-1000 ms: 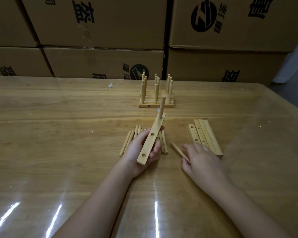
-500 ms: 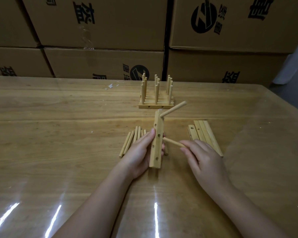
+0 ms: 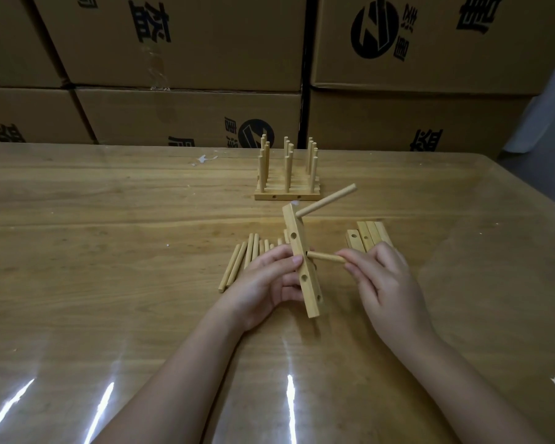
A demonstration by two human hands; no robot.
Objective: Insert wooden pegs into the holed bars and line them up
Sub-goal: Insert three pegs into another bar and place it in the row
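Observation:
My left hand (image 3: 265, 283) grips a holed wooden bar (image 3: 302, 262) held on edge above the table. One peg (image 3: 326, 203) sticks out of the bar's far hole, pointing right. My right hand (image 3: 385, 283) pinches a second peg (image 3: 326, 257) whose tip is at the bar's middle hole. Loose pegs (image 3: 241, 261) lie behind my left hand. Several spare bars (image 3: 369, 235) lie behind my right hand. Finished bars with upright pegs (image 3: 287, 174) stand lined up farther back.
The wooden table (image 3: 109, 251) has a glossy transparent cover. Stacked cardboard boxes (image 3: 173, 59) form a wall along its far edge. A small white scrap (image 3: 202, 159) lies near the back. The table's right edge (image 3: 532, 193) slants away.
The bar has turned on edge so its first peg points right. My right hand picked up a peg from the table and brought its tip to the bar's middle hole.

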